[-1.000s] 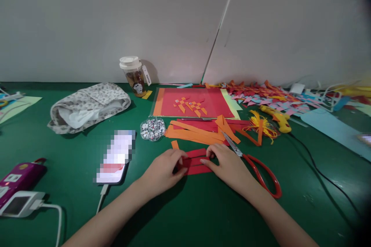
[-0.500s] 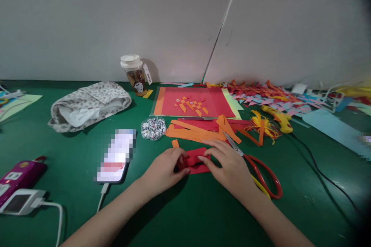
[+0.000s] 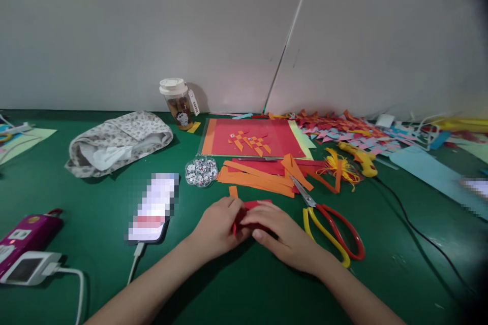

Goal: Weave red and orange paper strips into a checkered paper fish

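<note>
Both my hands meet over a small piece of red paper [image 3: 251, 204] on a green counter [image 3: 263, 289], to the left of the scissors [image 3: 312, 202], which have one red and one yellow handle. My left hand [image 3: 217, 224] curls closed on the paper's left end, a sliver of red showing by its fingers. My right hand [image 3: 287, 237], between that end and the scissors, arches over the paper with thumb apart from fingers; I cannot tell whether it grips.

To work well here, I think my left hand should be a light anchor while my right fingertips, rather than the palm, move the paper, since thin stock probably creases or tears easily. Most of it hides under my fingers, so raising my right knuckles would help me check that edges line up. My right wrist is near the yellow handle of the scissors and should stay clear. Orange strips [image 3: 255, 180] lie beyond and left of the scissors, best left undisturbed.
</note>
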The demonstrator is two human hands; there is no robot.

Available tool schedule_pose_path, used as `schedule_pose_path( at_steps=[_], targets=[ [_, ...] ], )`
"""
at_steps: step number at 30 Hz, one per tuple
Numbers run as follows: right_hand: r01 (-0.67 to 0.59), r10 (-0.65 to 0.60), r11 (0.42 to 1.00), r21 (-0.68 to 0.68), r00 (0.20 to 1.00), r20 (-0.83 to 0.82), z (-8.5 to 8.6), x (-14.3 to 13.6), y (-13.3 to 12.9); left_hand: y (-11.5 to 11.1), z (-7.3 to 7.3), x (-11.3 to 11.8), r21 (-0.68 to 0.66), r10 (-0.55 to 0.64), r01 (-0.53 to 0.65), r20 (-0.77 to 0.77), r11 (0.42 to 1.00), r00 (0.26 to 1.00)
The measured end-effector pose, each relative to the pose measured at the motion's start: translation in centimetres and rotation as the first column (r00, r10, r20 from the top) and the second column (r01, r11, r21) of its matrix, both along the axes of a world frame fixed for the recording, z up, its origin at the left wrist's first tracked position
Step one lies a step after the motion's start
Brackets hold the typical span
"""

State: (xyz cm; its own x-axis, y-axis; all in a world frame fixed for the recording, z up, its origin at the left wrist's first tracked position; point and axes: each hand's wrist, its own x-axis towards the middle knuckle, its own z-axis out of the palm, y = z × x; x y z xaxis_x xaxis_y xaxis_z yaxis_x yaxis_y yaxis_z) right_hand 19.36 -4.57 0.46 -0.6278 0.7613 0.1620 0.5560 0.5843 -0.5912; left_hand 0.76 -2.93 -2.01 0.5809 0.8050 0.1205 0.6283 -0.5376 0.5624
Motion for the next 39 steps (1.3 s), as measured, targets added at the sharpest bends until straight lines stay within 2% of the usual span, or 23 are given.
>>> schedule_pose_path(
  at_steps=[2, 3, 5, 7, 8, 9, 12, 14, 16, 17, 18, 19, 20, 21, 22, 23, 24, 25, 26, 27, 29, 32, 39],
  targets=[
    [0.105, -0.111, 0.986, 0.13, 0.993, 0.042, -0.1, 1.3, 0.7, 0.0, -0.1, 0.0, 0.002, 0.025, -0.025, 0.016, 1.0, 1.0],
    [0.237, -0.255, 0.943, 0.234, 0.965, 0.052, -0.2, 2.3, 1.2, 0.1, -0.2, 0.0, -0.005, 0.038, -0.038, 0.041, 0.999, 0.998],
    [0.52, -0.594, 0.733, 0.439, 0.803, 0.041, -0.6, 5.0, 2.2, 0.2, -0.2, -0.2, -0.039, 0.046, -0.042, 0.117, 0.998, 0.992],
    [0.589, -0.779, 0.562, 0.581, 0.612, 0.133, -1.0, 8.1, 3.0, 0.3, 0.0, -0.5, -0.102, 0.041, -0.022, 0.19, 0.995, 0.981],
    [0.574, -0.823, 0.522, 0.631, 0.532, 0.197, -1.2, 9.6, 3.3, 0.4, 0.1, -0.7, -0.137, 0.045, -0.015, 0.217, 0.99, 0.975],
    [0.556, -0.845, 0.506, 0.659, 0.471, 0.251, -1.3, 10.8, 3.4, 0.5, 0.2, -0.8, -0.169, 0.053, -0.012, 0.237, 0.985, 0.97],
    [0.567, -0.876, 0.461, 0.683, 0.411, 0.251, -1.0, 12.8, 3.2, 0.7, 0.2, -1.1, -0.221, 0.075, -0.014, 0.269, 0.975, 0.96],
    [0.626, -0.891, 0.395, 0.673, 0.438, 0.116, -0.3, 12.6, 2.9, 0.9, 0.1, -1.3, -0.228, 0.084, -0.02, 0.274, 0.973, 0.958],
    [0.76, -0.861, 0.331, 0.559, 0.486, -0.151, 1.0, 11.5, 2.3, 1.0, -0.1, -1.4, -0.233, 0.099, -0.034, 0.273, 0.972, 0.957],
    [0.842, -0.817, 0.324, 0.432, 0.479, -0.322, 1.8, 10.7, 1.9, 1.1, -0.1, -1.4, -0.233, 0.103, -0.038, 0.272, 0.972, 0.957],
    [0.905, -0.772, 0.342, 0.251, 0.423, -0.474, 2.6, 9.7, 1.3, 1.1, -0.2, -1.5, -0.231, 0.102, -0.037, 0.273, 0.972, 0.956],
    [0.896, -0.72, 0.442, 0.043, 0.383, -0.579, 3.4, 8.6, 0.6, 1.2, -0.2, -1.5, -0.227, 0.096, -0.032, 0.276, 0.973, 0.956],
    [0.807, -0.673, 0.573, -0.146, 0.361, -0.645, 4.1, 7.5, -0.2, 1.2, -0.2, -1.5, -0.222, 0.088, -0.025, 0.278, 0.975, 0.957],
    [0.647, -0.654, 0.693, -0.318, 0.378, -0.656, 4.7, 6.3, -0.9, 1.2, -0.2, -1.5, -0.217, 0.08, -0.019, 0.279, 0.976, 0.957],
    [0.514, -0.651, 0.739, -0.435, 0.379, -0.658, 4.9, 5.1, -1.6, 1.2, -0.1, -1.5, -0.211, 0.076, -0.015, 0.282, 0.977, 0.956],
    [0.406, -0.671, 0.74, -0.536, 0.392, -0.63, 4.9, 3.9, -2.2, 1.2, -0.1, -1.5, -0.21, 0.073, -0.012, 0.285, 0.978, 0.956],
    [0.324, -0.714, 0.693, -0.644, 0.437, -0.547, 4.6, 2.7, -2.5, 1.2, -0.1, -1.5, -0.212, 0.072, -0.01, 0.289, 0.977, 0.954],
    [0.28, -0.751, 0.615, -0.737, 0.494, -0.438, 4.0, 1.6, -2.7, 1.2, -0.1, -1.5, -0.214, 0.075, -0.011, 0.293, 0.977, 0.953],
    [0.276, -0.764, 0.545, -0.792, 0.552, -0.334, 3.2, 0.6, -2.8, 1.2, -0.1, -1.4, -0.215, 0.079, -0.014, 0.296, 0.976, 0.952],
    [0.291, -0.761, 0.511, -0.809, 0.59, -0.269, 2.3, -0.2, -2.7, 1.2, -0.1, -1.4, -0.216, 0.082, -0.017, 0.299, 0.976, 0.951],
    [0.315, -0.726, 0.514, -0.798, 0.656, -0.209, 0.5, -1.3, -2.3, 1.2, 0.0, -1.4, -0.215, 0.089, -0.021, 0.309, 0.976, 0.947],
    [0.354, -0.702, 0.549, -0.757, 0.687, -0.188, -1.1, -1.9, -2.0, 1.2, 0.0, -1.3, -0.22, 0.092, -0.017, 0.333, 0.975, 0.939],
    [0.378, -0.642, 0.564, -0.734, 0.76, -0.102, -1.2, -3.1, -1.9, 1.2, 0.1, -1.4, -0.23, 0.079, 0.008, 0.364, 0.973, 0.928]
  ],
)
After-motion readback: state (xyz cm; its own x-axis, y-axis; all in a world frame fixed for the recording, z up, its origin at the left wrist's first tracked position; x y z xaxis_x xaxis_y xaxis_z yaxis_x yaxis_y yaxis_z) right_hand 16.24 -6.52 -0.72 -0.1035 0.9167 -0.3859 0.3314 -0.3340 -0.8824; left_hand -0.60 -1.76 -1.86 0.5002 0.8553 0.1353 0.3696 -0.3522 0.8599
